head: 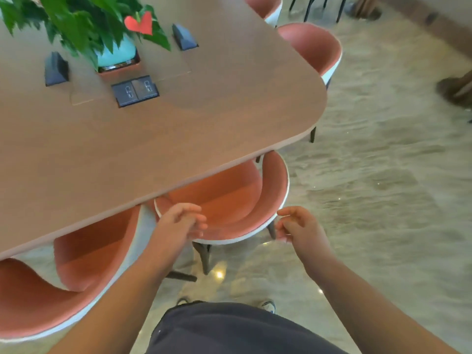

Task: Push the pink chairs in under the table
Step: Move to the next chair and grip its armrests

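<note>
A pink chair with a white shell stands in front of me, its seat partly under the brown table. My left hand hovers at the left of the chair's curved back, fingers loosely curled. Just off the back's right rim, my right hand is also loosely curled, holding nothing. A second pink chair sits to the left, partly under the table edge. A third stands out from the table at the lower left. Another pink chair is at the table's far end.
On the table stand a potted plant in a teal pot, black socket blocks and a flat socket panel. The stone floor spreads to the right. Someone's shoe shows at the right edge.
</note>
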`<state>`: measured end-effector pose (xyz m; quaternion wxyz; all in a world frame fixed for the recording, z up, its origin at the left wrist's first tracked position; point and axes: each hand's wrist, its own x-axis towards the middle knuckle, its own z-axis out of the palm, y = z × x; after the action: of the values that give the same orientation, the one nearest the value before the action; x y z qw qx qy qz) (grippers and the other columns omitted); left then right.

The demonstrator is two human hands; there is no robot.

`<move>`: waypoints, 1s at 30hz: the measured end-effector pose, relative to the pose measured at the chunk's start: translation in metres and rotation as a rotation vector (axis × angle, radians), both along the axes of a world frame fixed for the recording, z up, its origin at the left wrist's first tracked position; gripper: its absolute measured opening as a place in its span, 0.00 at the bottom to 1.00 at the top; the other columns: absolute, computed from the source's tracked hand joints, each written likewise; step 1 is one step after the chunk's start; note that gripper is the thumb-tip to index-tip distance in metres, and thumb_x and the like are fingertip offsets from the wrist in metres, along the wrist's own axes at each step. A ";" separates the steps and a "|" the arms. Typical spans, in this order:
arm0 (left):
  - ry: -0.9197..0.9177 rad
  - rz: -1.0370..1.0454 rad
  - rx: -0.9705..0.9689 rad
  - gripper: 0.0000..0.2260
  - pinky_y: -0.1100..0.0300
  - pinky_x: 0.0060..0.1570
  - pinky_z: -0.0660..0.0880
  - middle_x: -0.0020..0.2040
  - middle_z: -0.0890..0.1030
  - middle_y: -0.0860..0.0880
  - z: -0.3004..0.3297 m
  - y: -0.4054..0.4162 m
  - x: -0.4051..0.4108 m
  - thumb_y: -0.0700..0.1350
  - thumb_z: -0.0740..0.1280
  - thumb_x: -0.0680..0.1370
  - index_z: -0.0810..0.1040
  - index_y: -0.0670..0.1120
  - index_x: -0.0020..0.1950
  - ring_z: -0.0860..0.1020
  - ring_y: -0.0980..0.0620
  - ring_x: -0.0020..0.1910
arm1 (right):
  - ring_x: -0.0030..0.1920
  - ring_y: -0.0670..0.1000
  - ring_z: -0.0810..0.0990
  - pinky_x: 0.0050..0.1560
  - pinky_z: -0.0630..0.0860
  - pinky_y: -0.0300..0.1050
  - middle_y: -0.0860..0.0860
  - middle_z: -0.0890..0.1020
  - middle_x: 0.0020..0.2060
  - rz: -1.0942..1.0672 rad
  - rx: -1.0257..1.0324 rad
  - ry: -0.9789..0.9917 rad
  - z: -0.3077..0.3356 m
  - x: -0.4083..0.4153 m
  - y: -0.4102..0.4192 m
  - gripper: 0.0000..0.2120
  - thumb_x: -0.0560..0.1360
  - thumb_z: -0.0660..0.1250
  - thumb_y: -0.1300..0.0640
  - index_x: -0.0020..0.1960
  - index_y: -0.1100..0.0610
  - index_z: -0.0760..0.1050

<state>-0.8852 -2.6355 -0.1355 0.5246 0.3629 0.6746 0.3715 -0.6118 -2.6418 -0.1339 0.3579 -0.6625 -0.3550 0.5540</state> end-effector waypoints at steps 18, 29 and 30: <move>-0.039 -0.312 0.283 0.11 0.46 0.53 0.79 0.47 0.86 0.48 0.054 0.144 0.226 0.49 0.63 0.77 0.82 0.57 0.54 0.85 0.48 0.48 | 0.40 0.49 0.84 0.49 0.83 0.46 0.51 0.84 0.38 -0.336 0.247 0.010 0.060 0.203 0.085 0.17 0.80 0.59 0.67 0.51 0.50 0.82; -0.227 -0.372 0.247 0.15 0.59 0.36 0.81 0.37 0.85 0.47 0.057 0.337 0.431 0.28 0.58 0.81 0.80 0.44 0.50 0.83 0.53 0.34 | 0.38 0.50 0.84 0.48 0.82 0.44 0.50 0.84 0.38 -0.520 0.251 -0.056 0.083 0.369 0.229 0.15 0.80 0.60 0.66 0.51 0.50 0.81; -0.228 -0.371 0.249 0.14 0.57 0.37 0.81 0.36 0.85 0.48 0.063 0.348 0.450 0.27 0.58 0.81 0.79 0.42 0.50 0.83 0.53 0.34 | 0.38 0.50 0.83 0.48 0.83 0.45 0.49 0.84 0.37 -0.562 0.257 -0.052 0.084 0.384 0.237 0.14 0.80 0.60 0.66 0.52 0.52 0.81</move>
<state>-0.4349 -2.2871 -0.0724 0.6078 0.4981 0.4819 0.3878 -0.2274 -2.4052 -0.0500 0.5686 -0.6982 -0.2341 0.3667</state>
